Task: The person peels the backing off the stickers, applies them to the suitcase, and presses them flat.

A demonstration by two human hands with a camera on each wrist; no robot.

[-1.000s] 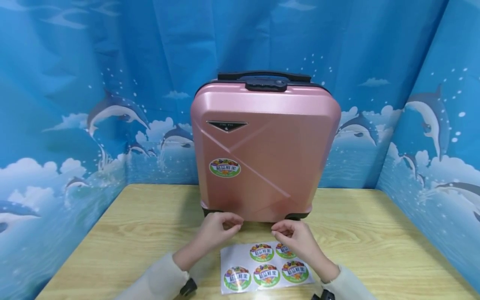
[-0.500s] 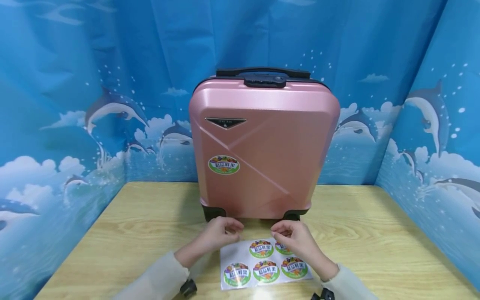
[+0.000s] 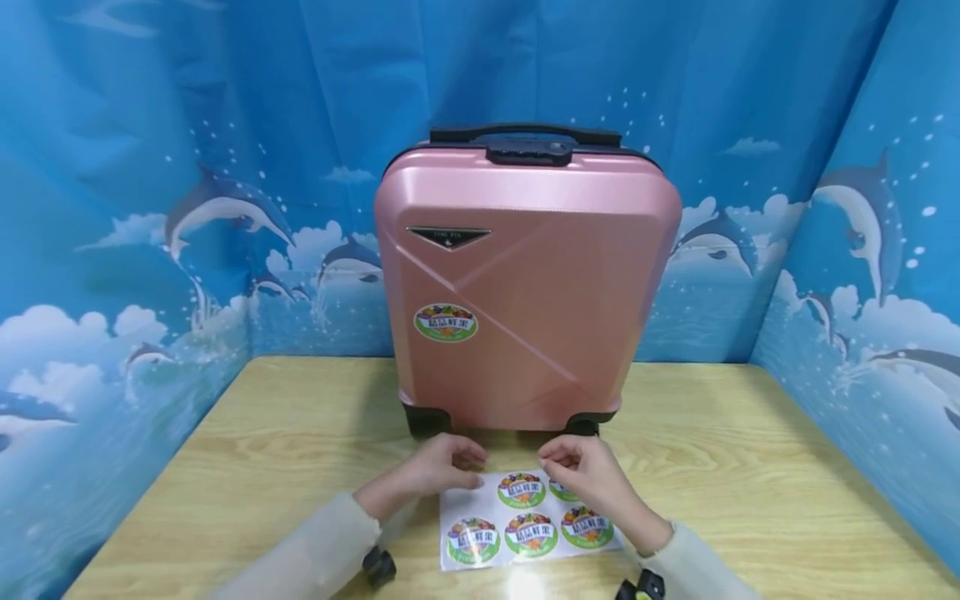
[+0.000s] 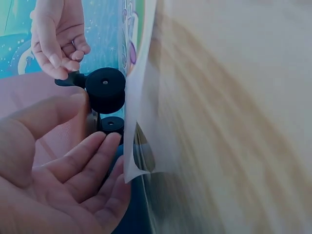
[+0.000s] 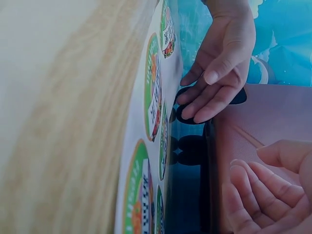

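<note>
A sheet of round fruit stickers (image 3: 467, 507) lies on the table, with several stickers on it and a bare spot at its upper left. My left hand (image 3: 441, 467) hovers by that bare corner, fingers loosely bent and nothing between them. Over the sheet's upper right, my right hand (image 3: 588, 471) partly covers one sticker; its fingers are also loosely bent. Both wrist views show the left palm (image 4: 73, 175) and the right palm (image 5: 268, 195) holding nothing. Behind the hands stands a pink suitcase (image 3: 525, 333), upright, bearing one oval-looking fruit sticker (image 3: 446, 322) on its left side.
The suitcase's black wheels (image 4: 105, 90) stand just beyond the fingers. A blue dolphin-print curtain (image 3: 315, 100) surrounds the wooden table (image 3: 300, 417) at the back and sides. One corner of the sheet (image 4: 134, 161) lifts off the tabletop.
The head view has tipped slightly down, so suitcase and sheet appear higher. My hands, the left one most, have drawn back a little from the suitcase, still holding nothing.
</note>
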